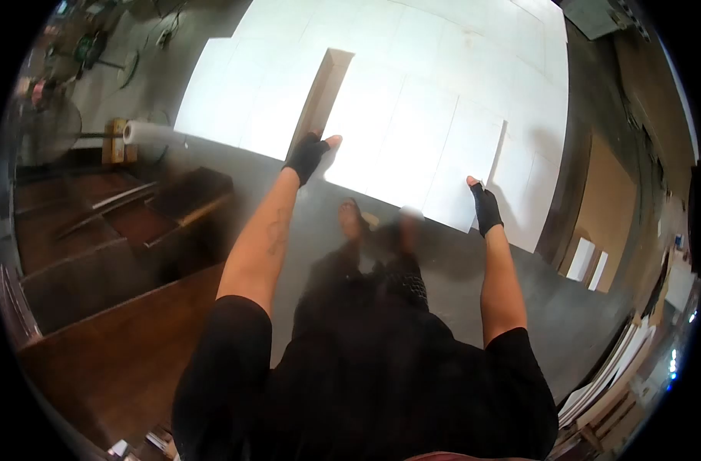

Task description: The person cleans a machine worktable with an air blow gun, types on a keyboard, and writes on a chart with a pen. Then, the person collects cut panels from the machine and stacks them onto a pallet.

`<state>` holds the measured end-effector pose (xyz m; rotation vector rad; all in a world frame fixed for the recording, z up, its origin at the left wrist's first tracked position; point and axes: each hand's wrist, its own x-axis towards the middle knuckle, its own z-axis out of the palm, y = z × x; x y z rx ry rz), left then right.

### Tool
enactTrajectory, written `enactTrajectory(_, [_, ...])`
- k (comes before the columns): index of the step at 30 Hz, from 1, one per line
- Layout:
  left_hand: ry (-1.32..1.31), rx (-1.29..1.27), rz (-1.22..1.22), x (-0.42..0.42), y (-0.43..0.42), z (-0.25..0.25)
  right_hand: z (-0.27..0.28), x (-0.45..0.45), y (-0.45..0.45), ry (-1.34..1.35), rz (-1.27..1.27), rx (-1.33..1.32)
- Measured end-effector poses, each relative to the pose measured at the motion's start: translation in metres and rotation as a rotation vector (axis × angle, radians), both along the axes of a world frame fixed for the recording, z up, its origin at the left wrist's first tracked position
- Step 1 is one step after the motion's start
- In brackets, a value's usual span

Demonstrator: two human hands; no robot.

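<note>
Large white panels lie side by side in front of me, with a long narrow gap between two of them. My left hand (pixel 309 156), in a black fingerless glove, is at the near end of the gap, its thumb over the edge of the white panels (pixel 381 131). On the right, my right hand (pixel 485 206), gloved the same way, grips the outer side of a raised white panel (pixel 472 150) near its front corner, thumb on top. The fingers of both hands are mostly hidden below the panel edges.
Dark brown boards (pixel 120 307) lie at the left, near a white roll (pixel 147 133). A brown sheet (pixel 608 200) with small white pieces (pixel 581 259) is at the right. Boards (pixel 615 369) stand at the lower right. My feet are below the panels' front edge.
</note>
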<state>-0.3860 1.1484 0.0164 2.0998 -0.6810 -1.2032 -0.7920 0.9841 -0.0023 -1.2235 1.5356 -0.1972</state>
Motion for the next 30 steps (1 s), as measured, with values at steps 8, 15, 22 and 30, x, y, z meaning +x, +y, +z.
enactTrajectory(8, [0.302, -0.163, 0.785, -0.081, 0.076, -0.015, -0.017, -0.008, -0.011, -0.334, -0.077, 0.291])
enactTrajectory(15, [0.587, -0.441, 1.144, -0.102, 0.052, -0.029, 0.005, 0.001, -0.002, -0.307, -0.037, 0.288])
enactTrajectory(22, [0.433, -0.319, 1.175, -0.105, 0.045, -0.031, 0.001, -0.003, -0.012, -0.227, 0.017, 0.309])
enactTrajectory(30, [0.428, -0.319, 1.15, -0.111, 0.049, -0.01, 0.005, 0.001, -0.008, -0.208, 0.04, 0.261])
